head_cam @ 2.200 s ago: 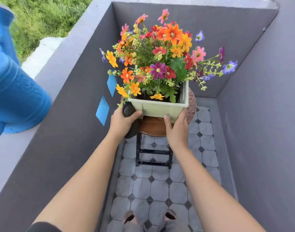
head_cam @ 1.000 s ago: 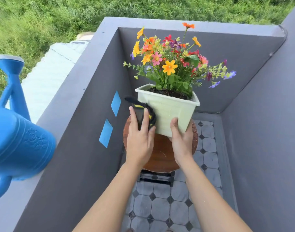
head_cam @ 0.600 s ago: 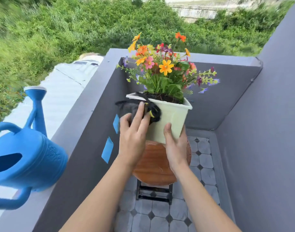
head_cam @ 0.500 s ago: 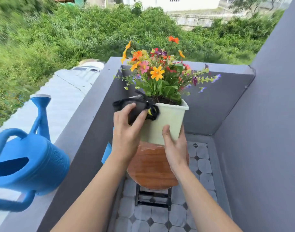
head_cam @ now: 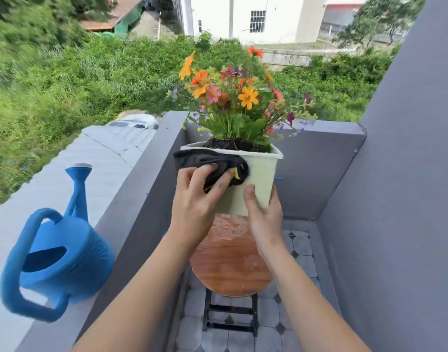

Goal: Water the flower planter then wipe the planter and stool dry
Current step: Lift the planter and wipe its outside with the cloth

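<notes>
A pale green square planter [head_cam: 259, 174] full of colourful flowers [head_cam: 239, 97] is held up in the air above a round wooden stool [head_cam: 230, 265] with black legs. My right hand [head_cam: 264, 212] grips the planter's lower near corner. My left hand [head_cam: 195, 199] presses a dark cloth [head_cam: 212, 161] with a yellow tag against the planter's near left side, just under the rim. The stool's seat looks wet and glossy.
A blue watering can [head_cam: 57, 257] stands on the grey ledge [head_cam: 131, 189] at the left. Grey walls enclose the narrow balcony on three sides. The floor [head_cam: 301, 250] is tiled. Green bushes and a white building lie beyond.
Both hands have lifted the planter off the stool and raised it higher. My left hand has slid the cloth up to the planter's rim. The view has tilted upward.
</notes>
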Available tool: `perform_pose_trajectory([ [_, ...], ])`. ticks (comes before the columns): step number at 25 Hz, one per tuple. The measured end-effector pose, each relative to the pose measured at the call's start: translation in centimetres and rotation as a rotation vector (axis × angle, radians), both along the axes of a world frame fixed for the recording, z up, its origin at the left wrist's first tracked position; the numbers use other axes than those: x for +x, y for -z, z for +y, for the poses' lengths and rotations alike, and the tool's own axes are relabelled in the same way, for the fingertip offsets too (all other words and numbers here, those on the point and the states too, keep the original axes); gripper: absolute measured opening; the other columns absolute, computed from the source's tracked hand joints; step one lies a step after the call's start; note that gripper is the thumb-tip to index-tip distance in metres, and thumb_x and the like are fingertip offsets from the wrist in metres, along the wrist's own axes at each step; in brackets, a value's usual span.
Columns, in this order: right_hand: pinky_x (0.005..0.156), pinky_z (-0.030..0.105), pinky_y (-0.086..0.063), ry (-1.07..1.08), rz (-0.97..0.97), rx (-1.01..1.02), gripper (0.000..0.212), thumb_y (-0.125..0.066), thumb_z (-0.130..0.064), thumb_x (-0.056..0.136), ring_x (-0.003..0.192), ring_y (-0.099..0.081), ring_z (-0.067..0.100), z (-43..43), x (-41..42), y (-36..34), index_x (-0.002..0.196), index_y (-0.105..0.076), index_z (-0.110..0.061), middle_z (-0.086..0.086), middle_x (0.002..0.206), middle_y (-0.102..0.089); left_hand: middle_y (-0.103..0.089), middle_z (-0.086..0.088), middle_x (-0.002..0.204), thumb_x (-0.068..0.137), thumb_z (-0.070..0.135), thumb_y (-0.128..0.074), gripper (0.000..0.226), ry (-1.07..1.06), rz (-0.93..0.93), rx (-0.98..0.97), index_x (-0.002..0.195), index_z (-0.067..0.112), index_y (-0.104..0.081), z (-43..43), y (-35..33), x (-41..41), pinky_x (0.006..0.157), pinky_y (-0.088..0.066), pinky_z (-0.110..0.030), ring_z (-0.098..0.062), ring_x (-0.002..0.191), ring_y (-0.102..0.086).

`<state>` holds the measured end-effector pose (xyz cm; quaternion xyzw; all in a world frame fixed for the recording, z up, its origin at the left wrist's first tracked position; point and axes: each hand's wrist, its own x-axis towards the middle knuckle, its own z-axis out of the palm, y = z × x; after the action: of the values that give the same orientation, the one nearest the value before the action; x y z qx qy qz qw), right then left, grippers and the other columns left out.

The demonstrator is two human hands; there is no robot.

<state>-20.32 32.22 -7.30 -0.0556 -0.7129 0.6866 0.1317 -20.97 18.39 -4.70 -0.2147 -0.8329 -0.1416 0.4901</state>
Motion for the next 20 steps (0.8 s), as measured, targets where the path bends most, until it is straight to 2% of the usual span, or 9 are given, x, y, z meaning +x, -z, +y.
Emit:
perform_pose_trajectory([
  [3,0.088,0.032,-0.051,-0.006,0.016,0.001,0.094,-0.054,-0.081,0.063,0.103,-0.062,0.0,0.9,-0.2,-1.5,0.14,-0.039,-0.03,-0.015,0.115,-0.066,-0.045,-0.006,0.112,0.083,-0.007,-0.06,0.031,0.025,-0.025,-0.122,0.106,0.009,-0.073,-0.5,2.2,2.2,0.074,-0.042,-0.031,-0.027,0.085,-0.039],
  [6,0.1,0.04,-0.048,-0.003,0.028,0.014,0.092,-0.055,-0.079,0.064,0.11,-0.06,0.004,1.6,0.1,-2.4,0.14,-0.039,-0.03,-0.011,0.122,-0.064,-0.045,-0.008,0.112,0.085,-0.006,-0.054,0.03,0.077,0.013,-0.272,0.106,0.007,-0.072,-0.9,1.0,2.1,0.075,-0.042,-0.034,-0.028,0.083,-0.041],
  [10,0.101,0.046,-0.047,0.001,0.024,-0.024,0.084,-0.056,-0.076,0.066,0.111,-0.061,0.007,1.1,0.5,-3.1,0.136,-0.044,-0.031,-0.01,0.12,-0.065,-0.048,-0.009,0.114,0.084,-0.006,-0.061,0.029,-0.022,0.059,-0.019,0.106,0.008,-0.073,0.0,-1.7,1.1,0.074,-0.042,-0.034,-0.029,0.085,-0.041],
  [12,0.099,0.049,-0.047,-0.02,0.009,-0.069,0.085,-0.058,-0.079,0.063,0.113,-0.061,0.01,1.5,0.4,-3.4,0.135,-0.045,-0.035,-0.01,0.121,-0.066,-0.049,-0.009,0.113,0.072,-0.007,-0.074,0.035,0.057,0.077,-0.193,0.105,0.006,-0.072,0.1,-0.3,2.1,0.074,-0.041,-0.034,-0.028,0.084,-0.04],
  [14,0.097,0.051,-0.048,-0.056,-0.008,-0.102,0.075,-0.061,-0.077,0.063,0.114,-0.06,0.011,2.2,0.5,-3.4,0.128,-0.049,-0.041,-0.012,0.12,-0.065,-0.049,-0.008,0.113,0.069,-0.006,-0.076,0.042,0.163,0.071,-0.334,0.109,0.007,-0.069,-1.0,0.5,2.6,0.077,-0.041,-0.032,-0.028,0.084,-0.041],
  [15,0.098,0.052,-0.048,-0.074,-0.011,-0.129,0.066,-0.063,-0.075,0.064,0.113,-0.06,0.01,2.7,0.6,-3.5,0.121,-0.054,-0.043,-0.013,0.119,-0.065,-0.049,-0.007,0.114,0.073,-0.004,-0.074,0.042,0.18,0.057,-0.263,0.112,0.01,-0.066,-1.3,0.2,2.6,0.079,-0.041,-0.031,-0.028,0.086,-0.043],
  [17,0.101,0.048,-0.047,-0.118,-0.019,-0.213,0.058,-0.064,-0.068,0.068,0.112,-0.061,0.006,3.5,1.0,-3.4,0.117,-0.057,-0.038,-0.013,0.117,-0.066,-0.051,-0.002,0.117,0.086,0.005,-0.064,0.033,0.137,-0.019,0.134,0.115,0.019,-0.059,-1.0,-1.6,2.6,0.088,-0.04,-0.024,-0.028,0.094,-0.049],
  [18,0.101,0.042,-0.048,-0.153,-0.024,-0.254,0.056,-0.063,-0.061,0.072,0.108,-0.062,0.001,3.7,1.2,-3.5,0.12,-0.056,-0.032,-0.013,0.114,-0.067,-0.053,0.001,0.117,0.09,0.01,-0.058,0.027,0.115,-0.055,0.348,0.115,0.021,-0.057,-0.4,-3.0,2.6,0.092,-0.039,-0.02,-0.025,0.1,-0.051],
  [20,0.091,0.027,-0.052,-0.215,-0.037,-0.317,0.046,-0.057,-0.048,0.075,0.099,-0.062,-0.005,4.1,1.6,-3.7,0.117,-0.055,-0.03,-0.02,0.105,-0.066,-0.055,0.0,0.114,0.091,0.016,-0.051,0.025,0.116,-0.101,0.611,0.114,0.017,-0.06,0.9,-5.2,2.4,0.094,-0.036,-0.013,-0.017,0.105,-0.053],
])
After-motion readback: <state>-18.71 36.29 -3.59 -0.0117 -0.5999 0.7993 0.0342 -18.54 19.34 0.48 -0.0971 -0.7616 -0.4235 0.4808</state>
